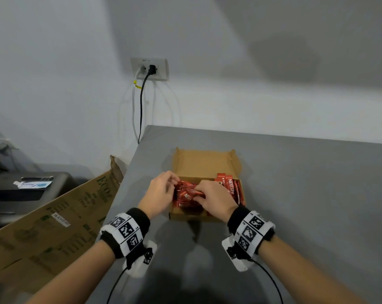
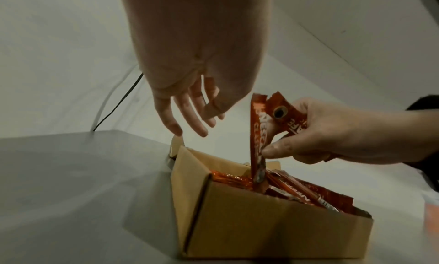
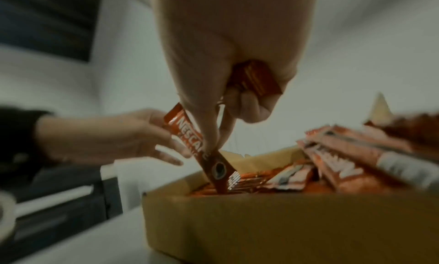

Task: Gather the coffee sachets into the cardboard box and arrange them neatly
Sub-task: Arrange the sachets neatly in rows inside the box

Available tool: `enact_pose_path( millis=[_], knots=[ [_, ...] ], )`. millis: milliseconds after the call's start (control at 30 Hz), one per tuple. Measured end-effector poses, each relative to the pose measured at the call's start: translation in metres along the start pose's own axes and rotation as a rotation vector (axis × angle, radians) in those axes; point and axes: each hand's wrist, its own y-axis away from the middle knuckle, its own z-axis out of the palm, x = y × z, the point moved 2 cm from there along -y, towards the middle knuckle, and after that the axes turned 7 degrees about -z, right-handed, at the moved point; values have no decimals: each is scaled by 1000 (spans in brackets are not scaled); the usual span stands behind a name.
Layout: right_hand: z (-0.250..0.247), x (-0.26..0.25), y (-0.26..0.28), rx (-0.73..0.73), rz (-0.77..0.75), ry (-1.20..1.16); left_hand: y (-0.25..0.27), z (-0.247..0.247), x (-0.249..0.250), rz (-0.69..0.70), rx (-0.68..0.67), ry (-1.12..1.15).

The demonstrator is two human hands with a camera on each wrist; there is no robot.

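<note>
Table (image 1: 295, 194): grey top under both forearms, reaching well beyond the hands to the wall.
Flattened carton (image 1: 54, 220): brown printed cardboard leaning off the table edge, out past the left forearm.
Dark unit (image 1: 21, 194): black appliance farther left than the carton, with a small pouch lying on its top.
Cardboard box (image 1: 205, 163): open, small, standing on the table straight ahead of both wrists; its near wall sits just past the right wrist, its rear flap stands up beyond the fingers.
Wall socket (image 1: 150, 69): on the wall far ahead of the left hand, with a black cable and a white one hanging from it.
Coffee sachets (image 1: 230, 189): red sticks inside the box; a row stands on edge against the right wall just beyond the right hand, while others lie loose and crossed below both hands.
Right hand (image 1: 214, 199): over the near middle of the box, fingers curled round a few sachets; thumb and forefinger pinch one held sachet (image 2: 257, 136) that stands nearly upright, its lower end down among the loose ones.
Left hand (image 1: 160, 190): over the box's left wall, beside the right hand; fingers relaxed and slightly spread, grasping nothing, tips near the top of the held sachet.
</note>
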Motion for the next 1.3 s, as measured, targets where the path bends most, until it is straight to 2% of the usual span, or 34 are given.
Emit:
enact_pose_path(
  millis=[67,133,233,367,533,600,900,1033,1167,1300],
  knots=[
    [3,-7,-3,-101,-39,151,0,-3,-1,31,-55,14],
    [4,-13,-6,-189,-54,295,1,-3,4,78,-186,19],
    [5,-19,-9,-293,-56,429,-2,-5,11,56,-348,98],
    [8,-18,-15,-324,-29,432,-12,-9,12,56,-432,-12],
    [15,-15,-18,-316,-50,382,-15,-1,10,134,-503,-246],
    [18,-12,-18,-311,-63,380,-11,4,7,168,-511,-286],
    [24,-8,-18,-304,-101,360,-5,18,6,275,-379,-525],
    [16,-5,-16,-290,-95,362,-7,24,1,267,-360,-535],
    [11,3,-13,-317,-53,428,-6,32,-8,263,-406,-498],
    [14,5,-9,-294,-35,386,-7,34,-11,276,-418,-485]
  ],
)
